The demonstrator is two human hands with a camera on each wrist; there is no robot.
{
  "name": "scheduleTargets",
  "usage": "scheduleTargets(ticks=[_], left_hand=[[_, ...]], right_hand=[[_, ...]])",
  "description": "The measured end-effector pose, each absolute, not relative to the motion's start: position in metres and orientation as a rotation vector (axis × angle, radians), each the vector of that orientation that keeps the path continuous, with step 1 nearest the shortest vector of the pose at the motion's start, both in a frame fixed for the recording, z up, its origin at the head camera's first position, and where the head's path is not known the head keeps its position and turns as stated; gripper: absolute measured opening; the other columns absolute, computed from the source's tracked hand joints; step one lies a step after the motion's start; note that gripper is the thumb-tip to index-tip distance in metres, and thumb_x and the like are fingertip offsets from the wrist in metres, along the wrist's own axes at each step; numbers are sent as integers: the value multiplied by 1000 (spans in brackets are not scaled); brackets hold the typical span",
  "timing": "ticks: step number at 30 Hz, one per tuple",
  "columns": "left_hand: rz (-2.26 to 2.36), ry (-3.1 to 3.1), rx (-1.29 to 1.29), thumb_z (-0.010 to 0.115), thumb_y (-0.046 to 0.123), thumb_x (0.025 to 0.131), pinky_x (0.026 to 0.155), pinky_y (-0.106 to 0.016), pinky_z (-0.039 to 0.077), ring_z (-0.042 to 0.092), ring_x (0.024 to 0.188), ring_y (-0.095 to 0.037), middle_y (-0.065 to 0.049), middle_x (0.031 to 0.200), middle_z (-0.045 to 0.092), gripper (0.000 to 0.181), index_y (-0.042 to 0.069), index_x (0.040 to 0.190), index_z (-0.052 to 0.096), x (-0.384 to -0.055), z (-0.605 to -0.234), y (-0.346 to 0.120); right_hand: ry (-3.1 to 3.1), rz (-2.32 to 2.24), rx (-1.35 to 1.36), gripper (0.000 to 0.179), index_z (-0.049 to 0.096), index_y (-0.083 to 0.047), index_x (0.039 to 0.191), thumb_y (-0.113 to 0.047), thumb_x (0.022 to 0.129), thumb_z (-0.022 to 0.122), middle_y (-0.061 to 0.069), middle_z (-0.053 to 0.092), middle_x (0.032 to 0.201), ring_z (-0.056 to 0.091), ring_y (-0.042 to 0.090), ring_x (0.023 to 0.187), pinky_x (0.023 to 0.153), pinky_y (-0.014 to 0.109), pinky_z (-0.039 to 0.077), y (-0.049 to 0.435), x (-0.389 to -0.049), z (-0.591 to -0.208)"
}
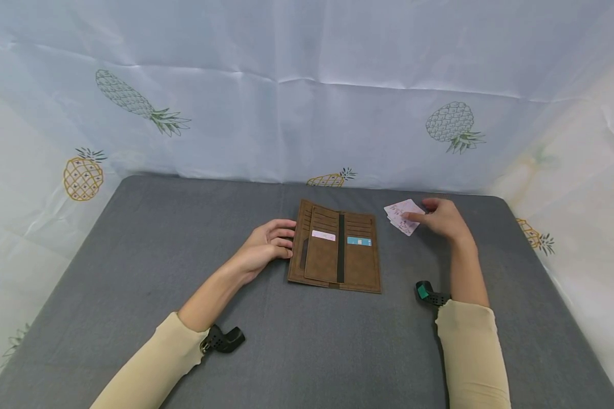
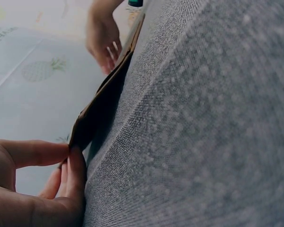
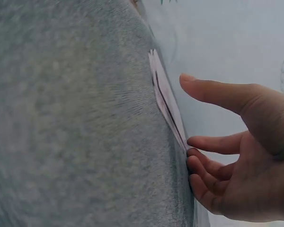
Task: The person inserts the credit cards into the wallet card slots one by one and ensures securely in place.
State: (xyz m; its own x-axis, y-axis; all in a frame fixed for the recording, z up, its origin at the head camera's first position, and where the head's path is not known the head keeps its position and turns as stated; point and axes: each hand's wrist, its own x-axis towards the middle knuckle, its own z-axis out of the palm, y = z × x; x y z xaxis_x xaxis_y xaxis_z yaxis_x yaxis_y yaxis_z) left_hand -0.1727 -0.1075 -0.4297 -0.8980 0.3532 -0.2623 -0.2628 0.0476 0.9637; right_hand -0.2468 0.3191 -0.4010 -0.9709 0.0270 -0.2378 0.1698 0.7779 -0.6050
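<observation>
A brown long wallet point(image 1: 321, 264) lies spread open on the grey table, with a pink card point(image 1: 323, 235) in a left slot and a blue card point(image 1: 359, 241) in a right one. My left hand point(image 1: 263, 245) pinches the wallet's left edge between thumb and fingers; in the left wrist view that edge of the wallet point(image 2: 97, 101) is raised off the cloth. To the right of the wallet, several pale pink cards point(image 1: 399, 210) lie fanned out. My right hand point(image 1: 446, 220) is at them, fingertips touching their edge, while the thumb point(image 3: 217, 92) stands apart from the cards point(image 3: 169, 101).
Grey cloth covers the table point(image 1: 184, 227). Behind and at both sides hangs a pale curtain point(image 1: 307, 125) with pineapple prints. A black wrist device point(image 1: 225, 339) sits at the left sleeve, and another black device point(image 1: 432, 293) is at the right one.
</observation>
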Motion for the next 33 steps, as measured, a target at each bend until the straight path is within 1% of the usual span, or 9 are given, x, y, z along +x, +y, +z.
scheduleTargets(ticks=[4, 8, 12, 17, 20, 24, 27, 30, 33], left_hand=[[1898, 1902, 91, 64, -13, 94, 88, -23, 58, 61, 115, -21, -21, 152, 53, 71, 6, 160, 45, -173, -429, -108], [1898, 1901, 90, 63, -13, 95, 88, -23, 58, 61, 114, -20, -21, 151, 53, 71, 6, 160, 45, -173, -429, -108], [1908, 1893, 89, 63, -15, 94, 87, -23, 59, 61, 111, -18, -21, 150, 53, 71, 5, 160, 45, -173, -430, -108], [1913, 1890, 85, 63, -15, 94, 86, -22, 59, 61, 110, -18, -21, 150, 53, 71, 4, 160, 45, -173, -430, -108], [1912, 1892, 84, 63, -15, 94, 87, -22, 59, 62, 110, -18, -21, 150, 53, 71, 4, 160, 45, -172, -430, -108], [1916, 1890, 87, 62, -16, 94, 87, -22, 59, 62, 110, -18, -21, 150, 54, 71, 4, 160, 45, -173, -430, -107], [1916, 1892, 89, 62, -16, 94, 86, -22, 59, 62, 109, -17, -21, 150, 54, 71, 4, 160, 45, -173, -429, -107], [1918, 1891, 89, 62, -16, 94, 86, -22, 59, 62, 109, -17, -21, 149, 54, 71, 4, 160, 45, -173, -429, -107], [1921, 1888, 88, 62, -16, 94, 86, -22, 59, 61, 109, -18, -21, 150, 53, 71, 4, 160, 45, -173, -429, -107]], right_hand=[[2748, -889, 137, 91, 37, 17, 158, -38, 99, 77, 41, 42, 160, 46, 54, 145, 122, 68, 40, 320, -248, -403], [2754, -839, 140, 86, 40, 17, 156, -35, 98, 78, 41, 45, 154, 51, 50, 132, 115, 68, 44, 319, -246, -404], [2754, -821, 162, 83, 42, 17, 152, -35, 99, 78, 38, 49, 148, 52, 45, 122, 108, 65, 47, 320, -245, -404], [2753, -847, 181, 86, 38, 17, 152, -36, 97, 80, 36, 48, 145, 52, 45, 121, 105, 63, 48, 321, -245, -403], [2765, -859, 175, 86, 36, 16, 151, -35, 98, 79, 36, 49, 142, 53, 45, 119, 100, 59, 50, 323, -245, -403], [2800, -878, 169, 78, 36, 16, 149, -30, 101, 75, 34, 51, 131, 54, 42, 109, 86, 47, 50, 325, -245, -400], [2827, -918, 172, 68, 38, 16, 148, -23, 103, 72, 30, 54, 120, 54, 34, 98, 77, 37, 46, 324, -246, -399], [2821, -990, 135, 60, 39, 17, 148, -13, 105, 68, 26, 57, 112, 60, 19, 86, 71, 27, 51, 322, -247, -397], [2776, -1084, 75, 57, 35, 19, 150, -4, 106, 62, 26, 62, 110, 65, 5, 77, 69, 19, 58, 321, -249, -397]])
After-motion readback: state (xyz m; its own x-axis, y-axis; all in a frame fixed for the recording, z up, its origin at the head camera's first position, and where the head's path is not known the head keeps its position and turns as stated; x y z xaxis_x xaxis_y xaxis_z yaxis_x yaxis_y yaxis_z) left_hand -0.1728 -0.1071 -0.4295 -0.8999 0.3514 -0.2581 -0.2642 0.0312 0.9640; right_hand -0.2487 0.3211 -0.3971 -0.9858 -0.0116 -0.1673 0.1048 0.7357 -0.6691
